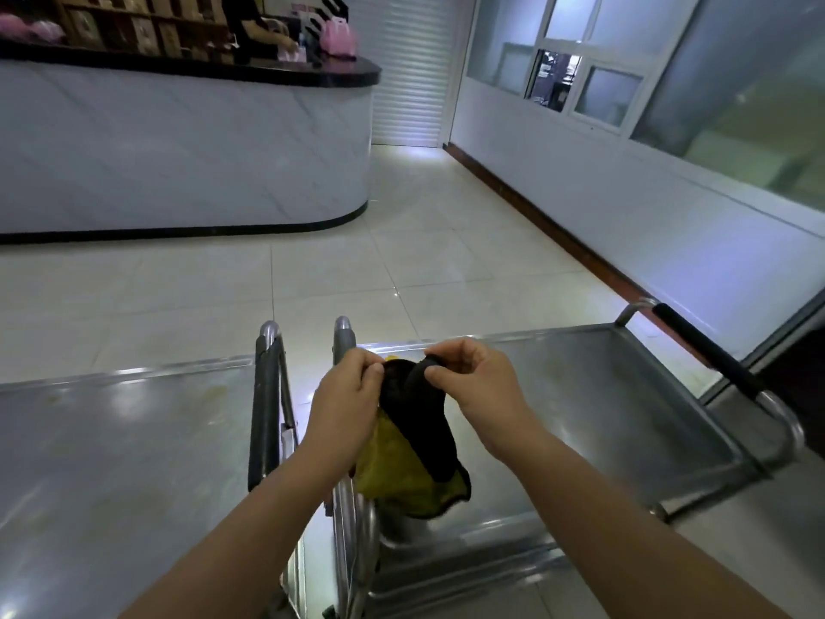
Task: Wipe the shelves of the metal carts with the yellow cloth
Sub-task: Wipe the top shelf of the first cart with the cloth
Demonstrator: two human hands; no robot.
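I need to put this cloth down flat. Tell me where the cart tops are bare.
The right cart's top shelf is bare between both hands and its black-padded handle. The left cart's top shelf is bare up to its upright handle bars. It is crowded in the middle, where both carts' handles meet under the yellow cloth.

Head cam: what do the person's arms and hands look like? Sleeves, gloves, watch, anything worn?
Both forearms are bare as far as the frame shows, with no sleeves in view. The left hand and right hand wear no gloves. No rings, watch, bracelet or markings show on either wrist or on the fingers that can be seen. Nails look short and plain.
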